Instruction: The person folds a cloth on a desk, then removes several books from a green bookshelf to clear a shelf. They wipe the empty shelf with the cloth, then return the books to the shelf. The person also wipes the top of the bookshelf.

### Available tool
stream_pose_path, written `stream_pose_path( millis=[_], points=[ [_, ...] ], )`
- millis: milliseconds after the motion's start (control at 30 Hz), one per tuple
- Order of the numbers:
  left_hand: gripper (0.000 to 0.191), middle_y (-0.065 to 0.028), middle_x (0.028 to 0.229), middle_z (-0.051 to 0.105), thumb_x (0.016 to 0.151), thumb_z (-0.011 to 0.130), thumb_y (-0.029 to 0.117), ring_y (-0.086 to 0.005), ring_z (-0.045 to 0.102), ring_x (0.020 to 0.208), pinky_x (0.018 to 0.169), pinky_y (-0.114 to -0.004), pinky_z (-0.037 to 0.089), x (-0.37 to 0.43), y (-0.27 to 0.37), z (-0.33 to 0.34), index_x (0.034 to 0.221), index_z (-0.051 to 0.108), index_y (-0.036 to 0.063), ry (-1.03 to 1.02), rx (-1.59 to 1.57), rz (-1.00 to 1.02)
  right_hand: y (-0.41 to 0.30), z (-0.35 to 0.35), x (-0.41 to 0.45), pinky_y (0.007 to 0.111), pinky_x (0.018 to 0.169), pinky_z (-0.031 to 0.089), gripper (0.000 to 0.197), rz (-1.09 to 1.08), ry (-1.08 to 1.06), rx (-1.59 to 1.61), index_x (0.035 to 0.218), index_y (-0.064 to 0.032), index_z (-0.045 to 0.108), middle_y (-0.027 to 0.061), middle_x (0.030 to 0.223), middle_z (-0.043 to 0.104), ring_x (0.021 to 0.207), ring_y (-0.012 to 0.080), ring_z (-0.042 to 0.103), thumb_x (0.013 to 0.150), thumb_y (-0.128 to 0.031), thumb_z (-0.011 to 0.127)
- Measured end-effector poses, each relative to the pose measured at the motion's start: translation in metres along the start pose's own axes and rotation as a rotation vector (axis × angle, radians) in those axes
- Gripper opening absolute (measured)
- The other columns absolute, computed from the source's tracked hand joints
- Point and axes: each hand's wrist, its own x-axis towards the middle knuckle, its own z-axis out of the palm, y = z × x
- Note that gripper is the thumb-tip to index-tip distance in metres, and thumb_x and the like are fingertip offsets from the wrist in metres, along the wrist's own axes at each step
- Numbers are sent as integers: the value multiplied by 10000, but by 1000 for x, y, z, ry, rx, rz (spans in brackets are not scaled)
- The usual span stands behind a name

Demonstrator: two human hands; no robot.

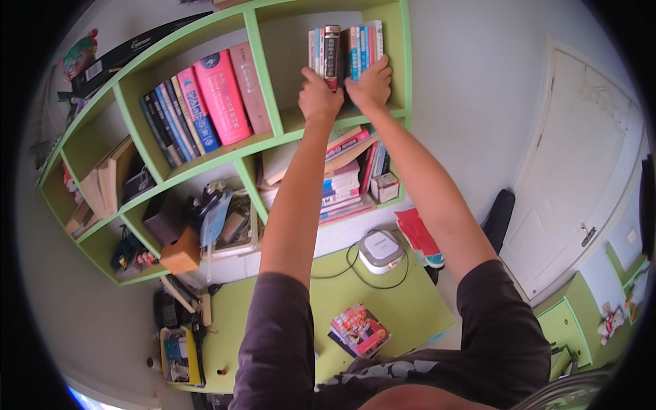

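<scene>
Both my arms reach up into the top right compartment of a green wall shelf (408, 66). My left hand (320, 97) grips the lower part of a small group of upright books (332, 51), the outermost one with a black spine. Beside it, my right hand (370, 87) is around the lower part of a second group of upright books (364, 48), with blue, red and white spines. A narrow dark gap separates the two groups. The books' lower ends are partly hidden by my hands, so whether they rest on the shelf board cannot be told.
Large pink books (223, 97) lean in the compartment to the left. Stacked books (341, 189) and a small box (385, 187) fill the one below. On the green desk (287, 307) are a white device (381, 251) with a cable, a book pile (360, 329) and a yellow bin (179, 356).
</scene>
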Motion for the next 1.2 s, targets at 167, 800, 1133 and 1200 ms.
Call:
stream_pose_path(
  millis=[167, 800, 1133, 1200],
  points=[
    [678, -315, 929, 671, 750, 788, 314, -512, 669, 876, 803, -546, 565, -10, 1, -26, 1116, 331, -28, 53, -19, 58, -9, -23, -8, 501, 910, 525, 934, -50, 34, 41, 1388, 33, 286, 233, 1227, 517, 1133, 418, 564, 700, -271, 840],
    [842, -269, 894, 685, 709, 791, 294, -445, 691, 787, 721, -461, 558, -115, 4, -112, 1331, 357, -73, 345, -371, 97, 6, -77, -30, 519, 857, 528, 892, -249, 51, 261, 1424, 46, 286, 261, 1279, 544, 1120, 417, 599, 768, -296, 785],
    [949, -216, 1409, 422, 762, 778, 223, -309, 524, 1193, 988, -478, 499, -241, -65, -156, 1511, 241, -3, 687, -924, -280, 25, -44, -21, 504, 765, 553, 878, -283, 73, 160, 1405, 36, 302, 220, 1178, 551, 1072, 390, 608, 754, -319, 772],
    [899, -226, 1357, 456, 771, 796, 241, -329, 558, 1134, 886, -483, 549, -289, -103, -173, 1475, 293, -6, 859, -1101, -425, 26, -42, -22, 480, 828, 547, 859, -275, 96, 115, 1373, 25, 359, 214, 1205, 587, 1078, 379, 627, 754, -398, 779]
  ],
)
